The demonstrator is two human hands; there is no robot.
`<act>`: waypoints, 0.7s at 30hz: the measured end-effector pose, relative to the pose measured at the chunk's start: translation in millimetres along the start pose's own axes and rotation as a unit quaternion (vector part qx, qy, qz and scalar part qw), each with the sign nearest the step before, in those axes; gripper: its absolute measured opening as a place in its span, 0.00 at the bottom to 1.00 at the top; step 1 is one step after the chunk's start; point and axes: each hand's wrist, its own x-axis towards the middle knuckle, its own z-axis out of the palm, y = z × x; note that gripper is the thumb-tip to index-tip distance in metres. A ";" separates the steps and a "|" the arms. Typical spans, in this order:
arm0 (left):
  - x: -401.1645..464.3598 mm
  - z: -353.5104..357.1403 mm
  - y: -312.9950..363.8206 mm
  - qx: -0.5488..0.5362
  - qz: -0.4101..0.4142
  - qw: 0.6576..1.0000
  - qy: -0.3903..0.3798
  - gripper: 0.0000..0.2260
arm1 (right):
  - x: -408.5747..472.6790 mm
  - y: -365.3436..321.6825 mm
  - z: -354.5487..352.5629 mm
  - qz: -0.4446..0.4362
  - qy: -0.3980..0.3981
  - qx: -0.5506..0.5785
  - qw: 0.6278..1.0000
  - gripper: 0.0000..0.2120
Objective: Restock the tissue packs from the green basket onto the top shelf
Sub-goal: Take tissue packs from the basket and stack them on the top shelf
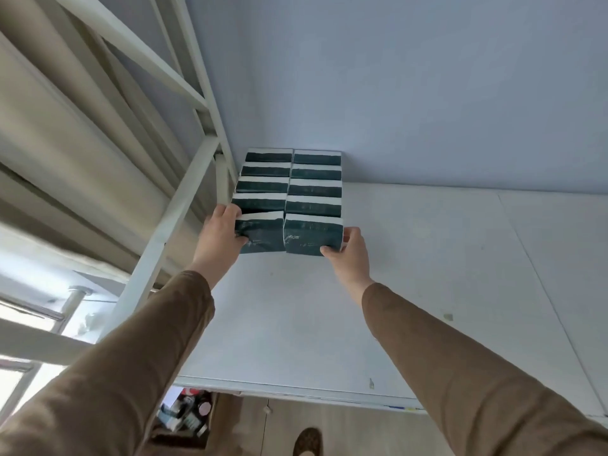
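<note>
Dark green tissue packs with white tops stand in two rows on the white top shelf (411, 291), against the wall at its left end. My left hand (220, 238) grips the front pack of the left row (261, 233) by its left side. My right hand (348, 255) grips the front pack of the right row (312, 236) at its right lower corner. Both front packs touch each other and the packs behind them (289, 185). The green basket is out of view.
White shelf frame bars (171, 225) rise at the left, close to my left arm. Below the shelf edge a cardboard box of small items (187, 419) sits on the wooden floor, with a foot (307, 442) beside it. Bare shelf surface stretches to the right.
</note>
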 end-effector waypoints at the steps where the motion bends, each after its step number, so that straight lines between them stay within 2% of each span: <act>1: 1.6 1.6 -0.8 0.002 0.003 1.000 0.002 0.20 | -0.1 -0.9 2.3 0.002 0.010 0.001 1.000 0.18; 4: 2.7 2.6 -0.7 0.021 0.006 1.000 0.012 0.21 | 0.3 -2.2 5.2 0.007 0.024 -0.004 1.000 0.19; 8: -7.5 0.1 10.6 0.094 0.035 0.994 0.039 0.30 | -5.7 2.7 -6.8 0.022 0.011 -0.038 0.999 0.29; 10: -16.2 -0.2 26.3 0.104 0.066 0.991 0.045 0.32 | -12.6 5.5 -22.5 0.019 0.012 -0.053 0.998 0.31; 14: -37.4 11.5 74.1 0.073 0.145 0.986 0.046 0.29 | -32.1 11.4 -69.0 0.004 0.034 -0.079 0.996 0.27; 21: -84.5 62.1 190.3 0.012 0.268 0.963 -0.029 0.25 | -99.5 38.6 -187.2 0.002 0.115 -0.108 0.988 0.20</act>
